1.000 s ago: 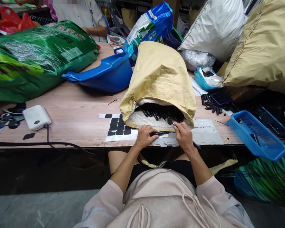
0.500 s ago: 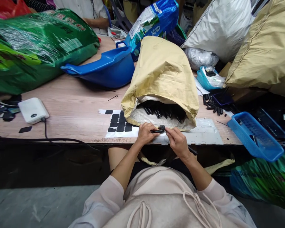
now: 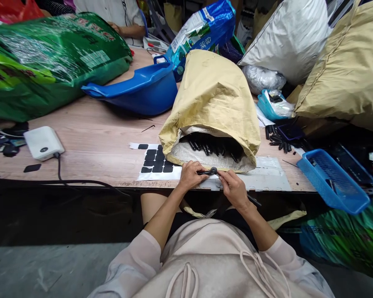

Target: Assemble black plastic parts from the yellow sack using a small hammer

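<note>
In front of the sack's mouth, my left hand [image 3: 191, 175] pinches a small black part with a round head [image 3: 213, 170], its stem lying between thumb and fingers. My right hand [image 3: 234, 187] is closed on a thin tool, whose black handle [image 3: 254, 201] sticks out behind the palm; its tip meets the round head, and its exact kind is unclear. Just beyond both hands lies a yellow woven sack [image 3: 217, 91], open towards me. Many slim black pieces [image 3: 209, 145] show inside it. A white sheet of black rounded-square stickers [image 3: 155, 160] lies left of my hands.
A blue scoop-shaped basin [image 3: 136, 91] and a green sack [image 3: 56, 62] stand to the left. A white box [image 3: 44, 143] trails a black cable. At right are a blue basket [image 3: 332, 182] and loose black pieces [image 3: 279, 140]. Another person's arm [image 3: 132, 31] shows at the back.
The round head has shifted slightly down and right, and now faces up more. The tool handle behind my right hand reaches a little farther out. Both hands keep their hold.
</note>
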`<action>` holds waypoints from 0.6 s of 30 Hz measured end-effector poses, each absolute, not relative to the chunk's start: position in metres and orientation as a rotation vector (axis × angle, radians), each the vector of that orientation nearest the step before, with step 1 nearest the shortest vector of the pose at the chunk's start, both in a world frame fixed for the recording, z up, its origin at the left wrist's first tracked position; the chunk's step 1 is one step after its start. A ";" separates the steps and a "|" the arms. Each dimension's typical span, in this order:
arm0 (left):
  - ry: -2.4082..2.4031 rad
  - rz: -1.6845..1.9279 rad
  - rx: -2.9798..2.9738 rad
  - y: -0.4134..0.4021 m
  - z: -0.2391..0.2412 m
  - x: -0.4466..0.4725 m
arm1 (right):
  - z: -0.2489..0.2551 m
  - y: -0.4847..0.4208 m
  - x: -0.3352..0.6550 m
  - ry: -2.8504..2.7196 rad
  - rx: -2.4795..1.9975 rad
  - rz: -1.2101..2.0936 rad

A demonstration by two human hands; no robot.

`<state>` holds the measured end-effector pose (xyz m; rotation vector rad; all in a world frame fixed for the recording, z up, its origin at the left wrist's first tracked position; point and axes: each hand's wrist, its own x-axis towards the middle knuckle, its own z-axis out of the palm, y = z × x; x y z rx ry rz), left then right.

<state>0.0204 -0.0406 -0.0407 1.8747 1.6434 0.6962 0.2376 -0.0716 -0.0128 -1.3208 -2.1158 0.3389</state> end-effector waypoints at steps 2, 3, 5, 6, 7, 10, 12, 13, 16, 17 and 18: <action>1.644 0.703 1.883 -0.041 -0.042 0.021 | -0.016 -0.071 0.240 -2.119 -1.331 0.329; 1.644 0.707 1.890 -0.041 -0.042 0.021 | -0.016 -0.069 0.242 -2.112 -1.332 0.312; 1.646 0.713 1.909 -0.041 -0.043 0.021 | -0.016 -0.061 0.248 -2.093 -1.342 0.257; 1.649 0.716 1.919 -0.041 -0.043 0.021 | -0.015 -0.056 0.251 -2.086 -1.353 0.221; 1.650 0.718 1.929 -0.041 -0.043 0.021 | -0.016 -0.050 0.255 -2.084 -1.369 0.185; 1.638 0.727 1.948 -0.042 -0.043 0.021 | -0.021 -0.030 0.265 -2.106 -1.431 0.053; 1.624 0.734 1.955 -0.042 -0.043 0.020 | -0.028 -0.021 0.269 -2.160 -1.461 -0.055; 1.619 0.737 1.957 -0.042 -0.044 0.020 | -0.032 -0.017 0.270 -2.194 -1.457 -0.099; 1.610 0.745 1.958 -0.042 -0.046 0.019 | -0.041 -0.014 0.270 -2.242 -1.435 -0.202; 1.605 0.746 1.961 -0.042 -0.047 0.019 | -0.043 -0.015 0.270 -2.241 -1.433 -0.221; 1.598 0.748 1.966 -0.042 -0.047 0.018 | -0.045 -0.016 0.269 -2.238 -1.435 -0.231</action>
